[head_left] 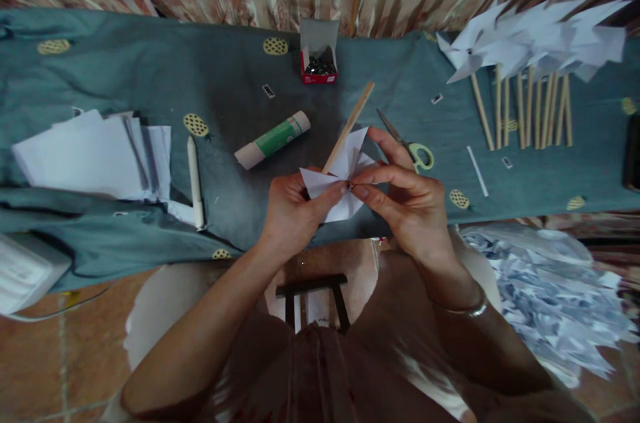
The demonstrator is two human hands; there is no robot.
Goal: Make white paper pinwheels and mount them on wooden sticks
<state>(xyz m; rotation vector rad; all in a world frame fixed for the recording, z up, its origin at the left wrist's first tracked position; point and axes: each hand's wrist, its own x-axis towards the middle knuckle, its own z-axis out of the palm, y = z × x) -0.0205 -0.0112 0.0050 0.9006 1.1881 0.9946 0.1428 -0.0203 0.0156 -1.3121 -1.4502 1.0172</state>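
Observation:
A white paper pinwheel [345,206] is held between my two hands above the front edge of the table. Its wooden stick [350,126] points up and away behind the folded blades. My left hand [295,209] grips the pinwheel from the left, thumb pressed near its centre. From the right, the thumb and forefinger of my right hand [413,203] pinch at the centre, where a small dark fastener shows; its exact form is too small to tell. Scissors with pale green handles [421,156] lie just beyond my right hand. A green and white glue stick [274,139] lies beyond my left hand.
Finished pinwheels [530,43] lie at the back right, sticks toward me. A red box of small metal fasteners [319,69] stands open at the back. At left are a paper stack [90,156] and a white pen-like tool [195,183]. Paper scraps [555,296] fill a bag at lower right.

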